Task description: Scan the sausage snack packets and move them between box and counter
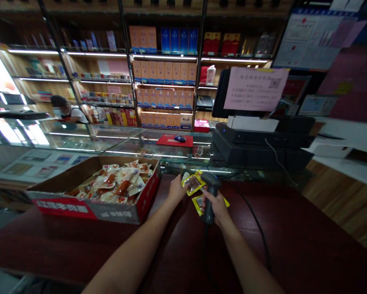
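Note:
My left hand (176,189) grips a small yellow snack packet (193,182) and holds it up over the dark red counter (294,241). My right hand (215,206) is closed round the handle of a dark barcode scanner (210,188), whose head points at that packet. A second yellow packet (198,203) lies on the counter just under the scanner, partly hidden by my right hand. The scanner's cable (260,228) trails off to the right across the counter.
An open cardboard box (122,212) of wrapped snacks sits at the left. Behind stand a glass display case (116,143), a black register with a screen and pink notice (253,87), and shelves of cartons (163,73). A person (65,110) is at far left.

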### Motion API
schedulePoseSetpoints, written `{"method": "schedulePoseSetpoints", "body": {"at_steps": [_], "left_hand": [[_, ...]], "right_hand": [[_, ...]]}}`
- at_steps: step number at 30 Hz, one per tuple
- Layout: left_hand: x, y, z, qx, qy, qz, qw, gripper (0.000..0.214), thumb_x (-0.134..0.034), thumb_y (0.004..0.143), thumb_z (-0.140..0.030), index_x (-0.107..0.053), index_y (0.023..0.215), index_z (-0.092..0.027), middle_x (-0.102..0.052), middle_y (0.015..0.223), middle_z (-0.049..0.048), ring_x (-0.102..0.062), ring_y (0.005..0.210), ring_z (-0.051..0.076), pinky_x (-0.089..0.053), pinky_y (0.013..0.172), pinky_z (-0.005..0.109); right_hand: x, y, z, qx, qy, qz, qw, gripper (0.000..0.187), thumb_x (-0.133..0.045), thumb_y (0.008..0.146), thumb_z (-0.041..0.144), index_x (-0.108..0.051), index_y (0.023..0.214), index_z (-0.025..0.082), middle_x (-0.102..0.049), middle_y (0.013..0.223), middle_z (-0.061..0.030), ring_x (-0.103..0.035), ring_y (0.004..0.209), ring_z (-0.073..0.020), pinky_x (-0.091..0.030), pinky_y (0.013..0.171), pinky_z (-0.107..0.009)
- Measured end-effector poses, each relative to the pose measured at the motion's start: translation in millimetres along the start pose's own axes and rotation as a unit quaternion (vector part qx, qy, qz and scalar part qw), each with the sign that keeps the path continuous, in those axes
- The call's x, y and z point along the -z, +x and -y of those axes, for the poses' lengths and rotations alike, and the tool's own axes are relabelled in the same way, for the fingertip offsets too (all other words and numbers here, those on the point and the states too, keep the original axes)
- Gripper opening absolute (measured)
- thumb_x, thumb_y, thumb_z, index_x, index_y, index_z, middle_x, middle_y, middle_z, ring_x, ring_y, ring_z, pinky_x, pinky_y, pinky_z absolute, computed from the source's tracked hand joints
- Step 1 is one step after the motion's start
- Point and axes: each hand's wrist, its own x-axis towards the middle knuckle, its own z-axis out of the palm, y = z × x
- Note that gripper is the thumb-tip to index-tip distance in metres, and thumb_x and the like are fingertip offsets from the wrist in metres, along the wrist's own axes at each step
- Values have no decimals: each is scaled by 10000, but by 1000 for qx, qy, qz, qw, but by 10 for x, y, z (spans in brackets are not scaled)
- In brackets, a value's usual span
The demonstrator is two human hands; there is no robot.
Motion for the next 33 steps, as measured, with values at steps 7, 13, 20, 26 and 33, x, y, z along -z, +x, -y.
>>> {"method": "schedulePoseSetpoints", "body": {"at_steps": [7,13,20,26,33], "left_hand": [[-104,-24,43,-30,14,44,998,658,-685,652,-332,-468,1246,-148,-587,1176,160,-522,1113,263,-360,936,337],[-66,8,115,45,54,70,995,440,-738,541,-390,-641,917,-182,-665,944,104,-588,936,269,-408,797,313],[-146,91,236,82,-199,72,974,261,-617,651,-401,-567,577,-155,-571,554,-5,-525,554,124,-372,543,218],[-252,157,386,152,-487,-30,860,352,-670,547,-456,-479,589,-163,-494,514,-49,-450,462,84,-356,472,206],[-253,192,457,127,-521,-113,837,334,-682,551,-430,-501,590,-152,-498,522,-45,-437,477,72,-347,479,191]], "right_hand": [[26,0,-40,4,-17,10,1000,405,-739,587,391,-527,858,178,-528,438,83,-464,313,-99,-424,308,-215],[11,-25,-31,1,-38,22,999,387,-724,615,373,-509,873,180,-537,446,79,-471,322,-102,-425,299,-209],[6,-6,-120,-13,-60,34,998,397,-704,637,373,-489,910,181,-543,461,79,-469,325,-102,-436,291,-217],[-29,-63,-86,-40,-65,43,996,450,-706,625,365,-480,966,176,-538,468,85,-471,340,-99,-443,302,-219],[-69,-121,-190,-61,-75,95,991,435,-708,627,397,-479,932,187,-545,469,82,-477,329,-99,-436,302,-217]]}}
